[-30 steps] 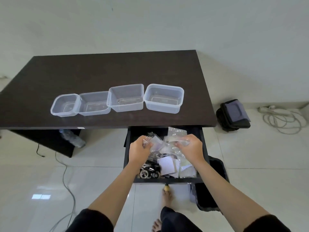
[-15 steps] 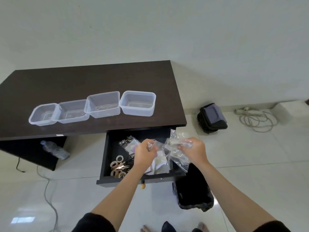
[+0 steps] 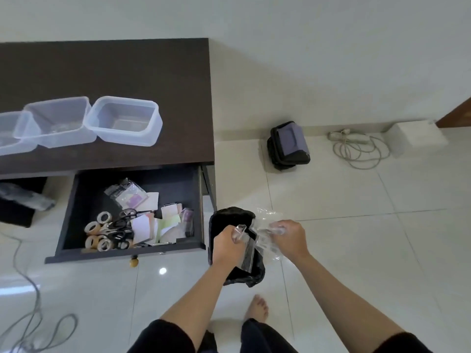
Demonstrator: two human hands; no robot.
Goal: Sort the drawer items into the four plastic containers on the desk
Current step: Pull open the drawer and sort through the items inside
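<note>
1. One bare foot (image 3: 257,310) stands on the tiled floor (image 3: 356,238) at the near edge, between two dark sleeves.
2. Two forearms reach forward over one black bin (image 3: 229,220) on the floor, just right of the drawer.
3. The left hand (image 3: 226,244) has its fingers curled tight on a clear plastic wrapper (image 3: 246,250); the right hand (image 3: 290,238) has its fingers clamped on more clear plastic bags (image 3: 267,217). Both bunches hang above the bin's mouth. A pale label shows on the plastic, but its print is too blurred to read.
4. One drawer (image 3: 127,254) stands pulled out, with one round knob (image 3: 133,261) at its front. Inside lie about five tape rolls (image 3: 98,234), black-handled scissors (image 3: 119,229) whose number cannot be told, a spread of paper cards and notes (image 3: 150,222), and a small packet (image 3: 127,193).
5. On the dark bench (image 3: 127,67) three clear containers (image 3: 123,121) are in view in a row, touching side by side; the leftmost is cut by the frame edge.
6. Farther off on the floor sit one dark bag (image 3: 289,145) and one coiled power strip (image 3: 356,146).
</note>
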